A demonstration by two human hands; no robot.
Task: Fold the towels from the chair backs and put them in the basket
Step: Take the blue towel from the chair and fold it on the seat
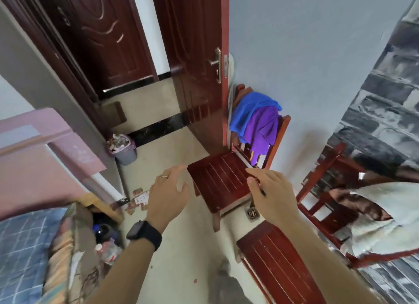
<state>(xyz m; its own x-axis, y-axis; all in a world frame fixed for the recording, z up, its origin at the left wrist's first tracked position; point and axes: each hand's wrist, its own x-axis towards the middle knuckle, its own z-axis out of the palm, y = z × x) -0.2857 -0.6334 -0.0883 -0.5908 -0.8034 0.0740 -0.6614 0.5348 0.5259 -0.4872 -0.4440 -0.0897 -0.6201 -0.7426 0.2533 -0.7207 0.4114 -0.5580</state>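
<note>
In the lower left corner we've got a blue checked bedspread (22,247) with a faded patterned pillow (68,247) at its edge, and a pink board (34,145) sits above them. A clear plastic bottle (108,251) lies on the floor just beside the pillow. Further up there's a small grey waste bin (123,149) stuffed with scraps, standing near the foot of the dark red wooden door (195,65), which is swung open.

Our left hand (167,190), with a ring on one finger and a black smartwatch (144,234) on the wrist, hangs in the middle of the frame. Its fingers are spread and loose, gripping nothing, just left of the front corner of a red wooden chair with a slatted seat (220,181).

Over that chair's back, right of centre against the pale wall, a bright blue towel (251,113) is draped, with a purple towel (263,131) hanging partly under it and down over the back slats. Neither hand touches them.

Our right hand (269,190) floats over the seat's right edge, fingers relaxed and reaching forward, not clenched on anything.

Below it, at bottom centre, is a second red slatted seat (278,265). At the far right edge another red chair frame (317,201) carries a blurry cream cloth with a brown patch (385,213), in front of a grey stone-pattern wall (385,99).
</note>
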